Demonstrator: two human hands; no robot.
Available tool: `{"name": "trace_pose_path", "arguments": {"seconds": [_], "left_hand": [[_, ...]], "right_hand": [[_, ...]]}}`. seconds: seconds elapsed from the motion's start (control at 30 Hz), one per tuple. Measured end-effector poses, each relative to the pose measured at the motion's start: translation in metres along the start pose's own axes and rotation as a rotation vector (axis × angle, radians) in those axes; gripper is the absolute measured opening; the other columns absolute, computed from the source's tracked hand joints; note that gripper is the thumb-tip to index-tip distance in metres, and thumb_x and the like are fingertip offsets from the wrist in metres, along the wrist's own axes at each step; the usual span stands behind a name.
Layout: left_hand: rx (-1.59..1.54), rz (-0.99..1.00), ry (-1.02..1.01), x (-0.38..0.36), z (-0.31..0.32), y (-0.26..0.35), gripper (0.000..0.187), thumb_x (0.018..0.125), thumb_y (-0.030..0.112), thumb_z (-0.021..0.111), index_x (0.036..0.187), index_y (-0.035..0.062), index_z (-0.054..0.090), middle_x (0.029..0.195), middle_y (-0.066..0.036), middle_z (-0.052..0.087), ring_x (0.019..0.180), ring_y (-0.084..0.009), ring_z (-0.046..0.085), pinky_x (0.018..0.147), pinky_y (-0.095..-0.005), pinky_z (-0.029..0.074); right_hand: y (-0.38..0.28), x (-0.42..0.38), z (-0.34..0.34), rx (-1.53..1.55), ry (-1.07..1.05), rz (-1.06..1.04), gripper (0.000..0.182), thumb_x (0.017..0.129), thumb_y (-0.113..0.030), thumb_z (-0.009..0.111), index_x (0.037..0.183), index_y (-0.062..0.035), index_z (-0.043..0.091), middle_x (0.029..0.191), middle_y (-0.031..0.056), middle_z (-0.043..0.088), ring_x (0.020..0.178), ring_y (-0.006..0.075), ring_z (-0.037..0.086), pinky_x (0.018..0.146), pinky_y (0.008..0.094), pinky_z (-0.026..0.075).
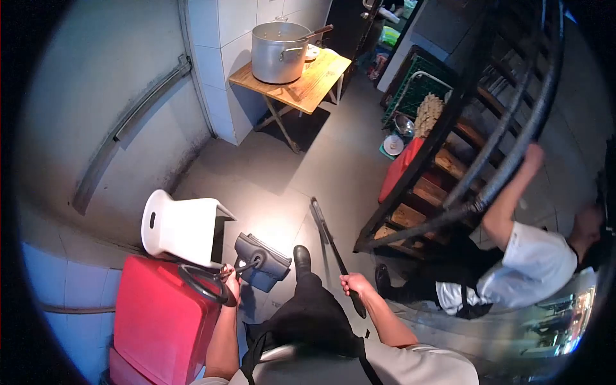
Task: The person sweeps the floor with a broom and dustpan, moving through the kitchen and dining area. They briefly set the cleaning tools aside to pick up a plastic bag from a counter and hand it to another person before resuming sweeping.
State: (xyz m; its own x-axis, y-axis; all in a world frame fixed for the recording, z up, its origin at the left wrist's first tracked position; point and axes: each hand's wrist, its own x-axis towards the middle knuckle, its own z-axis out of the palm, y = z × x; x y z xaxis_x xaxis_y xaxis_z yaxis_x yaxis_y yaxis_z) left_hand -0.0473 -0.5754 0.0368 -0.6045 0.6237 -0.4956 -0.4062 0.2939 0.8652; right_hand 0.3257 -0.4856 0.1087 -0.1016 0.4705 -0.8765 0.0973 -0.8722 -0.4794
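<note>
My left hand (231,283) is closed around the handle of a dark grey long-handled dustpan (262,264), which hangs low in front of me, close to my boot. A black loop (204,285) sits beside that hand, over a red box. In my right hand (357,283) is a long, slim black tool (332,242), its fingers wrapped near the lower end. The tool's far end points forward over the floor tiles. Its exact kind is not clear from here.
To the left stand a white stool (186,224) and a red box (160,321). Ahead, a large metal pot (277,56) rests on a wooden table (314,86). On the right, a person (532,260) is beside a staircase with a metal rail (507,176).
</note>
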Motion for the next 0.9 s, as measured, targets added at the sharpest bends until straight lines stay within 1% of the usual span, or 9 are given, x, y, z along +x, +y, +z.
{"name": "trace_pose_path", "arguments": {"seconds": [0.13,0.27,0.4,0.57,0.63,0.7,0.77,0.83,0.9], "left_hand": [[0.048,0.034,-0.036,0.028,0.044,0.011,0.018,0.088,0.014,0.042,0.072,0.0145,0.035,0.063,0.002,0.034,0.052,-0.0082,0.038,0.045,-0.0235,0.035],[0.116,-0.090,0.129,0.051,0.077,0.014,0.012,0.090,0.024,0.046,0.083,0.0140,0.045,0.070,0.001,0.044,0.061,-0.0105,0.047,0.057,-0.0244,0.045],[0.015,-0.118,0.257,0.066,0.097,-0.002,0.020,0.089,0.030,0.048,0.085,0.0103,0.046,0.075,-0.004,0.051,0.062,-0.0125,0.053,0.055,-0.0247,0.047],[0.004,-0.034,0.300,0.069,0.113,-0.001,0.018,0.087,0.027,0.051,0.079,0.0102,0.048,0.065,-0.002,0.050,0.056,-0.0114,0.051,0.051,-0.0223,0.044],[-0.015,-0.097,0.252,0.073,0.110,0.000,0.011,0.086,0.020,0.052,0.082,0.0098,0.048,0.072,-0.002,0.048,0.062,-0.0109,0.049,0.057,-0.0229,0.044],[0.012,-0.085,0.124,0.082,0.095,-0.015,0.011,0.085,0.017,0.053,0.082,0.0094,0.046,0.073,-0.001,0.046,0.062,-0.0094,0.045,0.058,-0.0224,0.042],[0.101,-0.091,0.058,0.083,0.088,-0.017,0.015,0.086,0.023,0.052,0.082,0.0098,0.046,0.070,0.000,0.045,0.062,-0.0092,0.045,0.057,-0.0223,0.040],[0.098,-0.105,0.072,0.079,0.096,-0.007,0.016,0.087,0.024,0.052,0.082,0.0100,0.046,0.070,0.000,0.045,0.062,-0.0093,0.045,0.057,-0.0224,0.040],[0.096,-0.123,0.077,0.069,0.095,0.006,0.017,0.087,0.026,0.051,0.082,0.0101,0.046,0.070,0.000,0.046,0.062,-0.0094,0.045,0.057,-0.0224,0.040]], "right_hand": [[-0.095,0.088,-0.018,-0.194,0.027,-0.044,0.015,0.085,-0.016,0.052,0.075,-0.0079,0.045,0.059,-0.0009,0.045,0.046,0.0077,0.040,0.042,0.0260,0.036],[-0.182,0.219,-0.047,-0.546,0.026,-0.171,0.017,0.077,-0.016,0.053,0.066,-0.0035,0.051,0.056,0.0049,0.051,0.047,0.0153,0.049,0.043,0.0312,0.041],[-0.240,0.319,-0.052,-1.010,-0.270,-0.803,0.022,0.070,-0.018,0.058,0.064,0.0024,0.059,0.054,0.0127,0.056,0.049,0.0241,0.055,0.047,0.0369,0.044],[-0.218,0.362,0.018,-1.480,0.275,-0.400,0.026,0.066,-0.023,0.059,0.076,0.0008,0.065,0.076,0.0211,0.062,0.072,0.0322,0.062,0.065,0.0383,0.050],[-0.212,0.320,0.043,-1.964,-0.275,-0.390,0.022,0.063,-0.019,0.056,0.077,-0.0063,0.068,0.083,0.0136,0.065,0.078,0.0294,0.062,0.072,0.0399,0.047],[-0.171,0.285,0.054,-1.973,-0.396,-0.357,0.025,0.062,-0.019,0.057,0.082,-0.0087,0.069,0.085,0.0122,0.065,0.080,0.0290,0.063,0.069,0.0406,0.048],[-0.135,0.266,0.055,-2.351,-1.040,-0.790,0.020,0.063,-0.016,0.056,0.077,-0.0075,0.068,0.079,0.0128,0.065,0.073,0.0284,0.063,0.062,0.0420,0.048],[-0.108,0.228,0.050,-1.511,-0.427,0.149,0.018,0.067,-0.014,0.055,0.078,-0.0072,0.066,0.072,0.0103,0.064,0.063,0.0258,0.061,0.054,0.0415,0.046],[-0.096,0.224,0.031,-1.427,-0.674,-0.012,0.018,0.071,-0.015,0.053,0.082,-0.0069,0.065,0.068,0.0089,0.061,0.056,0.0240,0.057,0.050,0.0391,0.044]]}}
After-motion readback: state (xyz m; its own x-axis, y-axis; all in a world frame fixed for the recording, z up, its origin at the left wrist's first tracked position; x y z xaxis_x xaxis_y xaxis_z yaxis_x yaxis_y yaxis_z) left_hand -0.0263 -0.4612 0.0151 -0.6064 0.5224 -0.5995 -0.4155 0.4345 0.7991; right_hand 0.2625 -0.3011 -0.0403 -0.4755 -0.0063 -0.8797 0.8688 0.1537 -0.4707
